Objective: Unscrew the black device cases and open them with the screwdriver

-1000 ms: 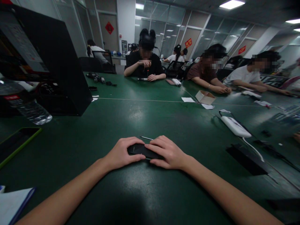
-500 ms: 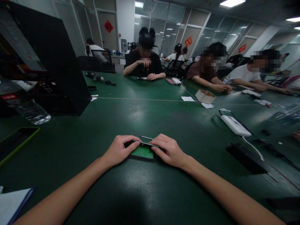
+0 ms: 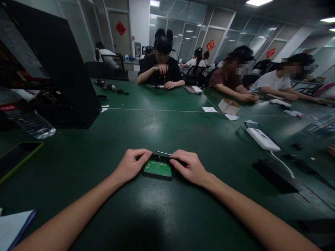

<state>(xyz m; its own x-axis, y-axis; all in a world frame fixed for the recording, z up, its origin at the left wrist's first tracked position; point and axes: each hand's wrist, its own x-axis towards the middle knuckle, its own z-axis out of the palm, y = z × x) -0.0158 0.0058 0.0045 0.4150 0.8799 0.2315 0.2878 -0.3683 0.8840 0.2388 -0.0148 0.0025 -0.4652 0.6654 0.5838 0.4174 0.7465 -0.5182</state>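
Note:
A small black case (image 3: 158,177) lies on the table in front of me, a green circuit board (image 3: 157,168) showing inside it. Along its far side a black cover (image 3: 161,157) stands tilted up. My left hand (image 3: 134,163) pinches the left end of this cover between thumb and fingers. At the right end, my right hand (image 3: 187,165) has its thumb below and fingers over the cover's edge. Just behind the cover lies a thin metal rod (image 3: 162,153), partly hidden by my right hand; its kind is unclear.
To the left are a large black computer case (image 3: 65,69), a plastic bottle (image 3: 34,118) and a phone with a green rim (image 3: 23,157). At right lie a white power strip (image 3: 263,139) and a black box (image 3: 274,176). Several people sit across the green table (image 3: 104,209).
The cover has tipped further back, and more of the green circuit board shows. My left hand has shifted slightly left, while the right hand has hardly moved.

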